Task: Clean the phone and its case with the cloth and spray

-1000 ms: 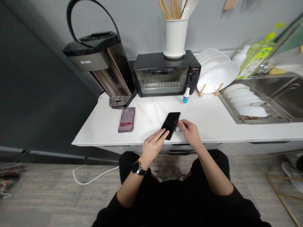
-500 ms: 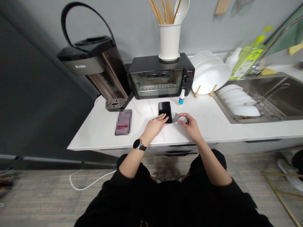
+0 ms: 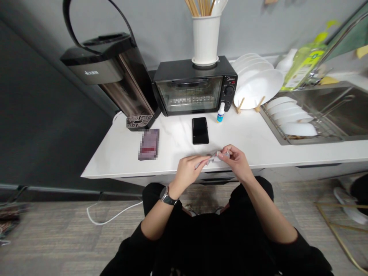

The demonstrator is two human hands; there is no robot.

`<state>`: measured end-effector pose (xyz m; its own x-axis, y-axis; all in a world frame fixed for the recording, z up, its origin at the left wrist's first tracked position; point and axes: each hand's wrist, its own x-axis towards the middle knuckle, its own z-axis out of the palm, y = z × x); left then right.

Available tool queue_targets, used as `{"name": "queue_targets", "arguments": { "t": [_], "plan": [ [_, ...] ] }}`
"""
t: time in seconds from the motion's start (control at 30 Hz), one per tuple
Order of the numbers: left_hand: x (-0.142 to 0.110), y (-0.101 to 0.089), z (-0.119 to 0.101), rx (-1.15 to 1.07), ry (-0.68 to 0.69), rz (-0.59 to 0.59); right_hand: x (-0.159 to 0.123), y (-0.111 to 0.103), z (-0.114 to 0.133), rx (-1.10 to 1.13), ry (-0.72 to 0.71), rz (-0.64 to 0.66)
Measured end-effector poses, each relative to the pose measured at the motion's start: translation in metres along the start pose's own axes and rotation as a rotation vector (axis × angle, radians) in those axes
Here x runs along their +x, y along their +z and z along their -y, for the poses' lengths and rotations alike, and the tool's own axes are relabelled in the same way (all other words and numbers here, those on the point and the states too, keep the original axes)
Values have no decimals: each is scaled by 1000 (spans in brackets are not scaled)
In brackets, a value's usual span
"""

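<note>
The black phone (image 3: 200,130) lies flat on the white bench (image 3: 253,149), with its dark glass facing up. No hand is on it now. Both hands are down at the front of the bench, close to the edge and just below the phone. The left hand (image 3: 189,172) and the right hand (image 3: 235,163) are near each other, and a small pale wipe (image 3: 214,158) is between them. The fingers of both hands are pinched on the wipe, with one hand at each end, so it is held up and stretched a bit. It is crumpled, and I cannot tell if it is cloth or paper. The wipe is not touching the phone. A small bottle (image 3: 220,113) with a blue label stands behind the phone, by a black toaster oven (image 3: 189,86). To the left lies a flat thing (image 3: 148,144) that is too blurred to tell what it is. A black watch (image 3: 166,197) sits on the left wrist. White plates (image 3: 291,115) stand in a rack by the sink (image 3: 336,111).
</note>
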<state>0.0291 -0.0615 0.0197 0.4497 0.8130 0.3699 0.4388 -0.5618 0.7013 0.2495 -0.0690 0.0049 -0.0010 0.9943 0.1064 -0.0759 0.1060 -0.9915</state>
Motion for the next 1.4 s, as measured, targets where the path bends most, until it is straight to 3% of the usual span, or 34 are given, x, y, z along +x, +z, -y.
{"name": "queue_targets", "arguments": {
  "t": [0.17,0.27,0.37,0.47,0.57,0.73,0.83,0.97,1.07,1.2,1.3,1.4],
  "plan": [
    [0,-15,7,-20,-155,-56,6,1,-4,170,-8,-146],
    [4,-19,6,5,-111,-89,8,8,-6,216,-20,-174],
    [7,-20,5,-34,-45,-30,12,12,-4,198,-20,-157],
    [11,-24,8,-83,-92,10,21,7,3,169,-66,-196],
    [25,-37,11,-129,-141,-29,36,-2,17,112,-136,-196],
    [59,-67,0,-50,-24,-51,57,-10,49,4,-279,-181],
    [64,-80,-13,71,116,-78,54,-11,62,-36,-365,-192],
    [35,-77,-19,279,238,-112,20,-13,46,-142,-377,-138],
    [-7,-63,-11,303,246,70,-20,-14,17,-273,-289,-59],
    [-52,-46,-5,323,179,135,-57,-13,-9,-345,-204,8],
    [-53,-43,-5,278,139,73,-55,-12,-9,-339,-200,-52],
    [-29,-44,3,241,79,15,-31,-11,-4,-340,-186,-107]
  ]
}}
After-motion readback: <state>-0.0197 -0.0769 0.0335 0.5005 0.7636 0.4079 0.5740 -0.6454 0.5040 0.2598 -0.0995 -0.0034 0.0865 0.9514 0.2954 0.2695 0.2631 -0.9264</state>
